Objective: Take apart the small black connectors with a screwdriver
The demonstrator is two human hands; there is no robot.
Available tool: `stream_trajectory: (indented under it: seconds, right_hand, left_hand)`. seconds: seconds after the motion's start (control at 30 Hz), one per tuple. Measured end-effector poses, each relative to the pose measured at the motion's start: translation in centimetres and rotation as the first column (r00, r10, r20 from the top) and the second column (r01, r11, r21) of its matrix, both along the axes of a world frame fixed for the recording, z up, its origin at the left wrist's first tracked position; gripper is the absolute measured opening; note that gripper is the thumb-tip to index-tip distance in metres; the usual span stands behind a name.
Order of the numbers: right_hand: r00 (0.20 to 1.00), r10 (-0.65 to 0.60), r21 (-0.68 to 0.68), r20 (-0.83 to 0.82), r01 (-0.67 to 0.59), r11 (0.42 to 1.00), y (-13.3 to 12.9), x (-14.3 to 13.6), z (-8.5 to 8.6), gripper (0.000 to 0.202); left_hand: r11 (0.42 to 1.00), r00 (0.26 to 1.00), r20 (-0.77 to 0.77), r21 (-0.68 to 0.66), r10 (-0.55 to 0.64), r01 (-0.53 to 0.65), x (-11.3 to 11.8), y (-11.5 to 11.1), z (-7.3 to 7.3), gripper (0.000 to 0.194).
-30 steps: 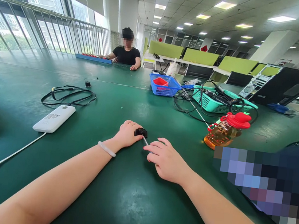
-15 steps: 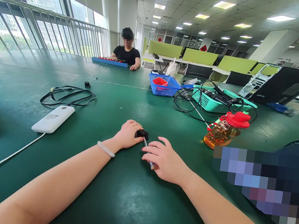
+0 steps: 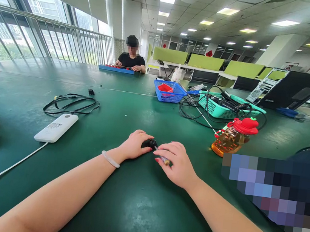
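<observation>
At the middle of the green table (image 3: 134, 189), my left hand (image 3: 134, 145) has its fingers and thumb around a small black object (image 3: 149, 143). My right hand (image 3: 175, 163) grips a screwdriver-like tool (image 3: 164, 160) with a thin metal shaft and a brownish handle end. The shaft points left and its tip meets the right side of the black object. Part of the black object is hidden under my left fingers.
To the left lie a white power bank (image 3: 56, 128) and a black cable (image 3: 72, 105). On the right are a bottle with a red lid (image 3: 230, 141), a blue basket (image 3: 169, 95) and a green basket (image 3: 220, 110). Across the table sits a person (image 3: 132, 58).
The tool has tilted to lie flatter, and my right fingers have closed more around it. The black object has turned in my left hand. The view has shifted slightly upward.
</observation>
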State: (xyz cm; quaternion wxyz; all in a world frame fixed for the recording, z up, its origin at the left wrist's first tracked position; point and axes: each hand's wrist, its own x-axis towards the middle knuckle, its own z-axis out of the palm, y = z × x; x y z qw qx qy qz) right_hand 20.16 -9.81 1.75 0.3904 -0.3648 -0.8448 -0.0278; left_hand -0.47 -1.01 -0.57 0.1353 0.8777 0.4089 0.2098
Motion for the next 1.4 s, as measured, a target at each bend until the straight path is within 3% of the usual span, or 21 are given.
stream_trajectory:
  seconds: [0.13,0.3,0.93,1.1,1.4]
  right_hand:
    - [0.987,-0.121,-0.056,-0.107,0.116,0.992,0.5,0.4,-0.1,0.012]
    - [0.975,-0.164,-0.168,-0.150,0.138,0.976,0.7,0.5,-0.2,0.013]
    - [0.987,-0.032,-0.127,-0.156,0.012,0.992,0.3,0.2,-0.4,0.009]
    - [0.996,0.003,-0.101,-0.088,-0.012,0.995,0.2,0.1,-0.3,0.008]
    - [0.994,0.031,-0.111,0.108,-0.019,0.994,-0.7,-0.3,0.7,0.005]
  left_hand:
    - [0.999,1.000,0.006,-0.035,0.002,-0.002,0.0,0.1,0.1,0.049]
    - [0.999,1.000,0.017,-0.052,-0.008,0.009,-0.1,0.0,0.2,0.049]
    - [0.995,1.000,-0.010,-0.099,-0.007,0.006,-0.2,-0.4,0.7,0.044]
    - [0.995,1.000,0.001,-0.103,-0.015,0.015,-0.3,-0.3,0.7,0.048]
    - [0.998,1.000,0.000,-0.058,-0.010,0.010,-0.2,-0.6,1.0,0.036]
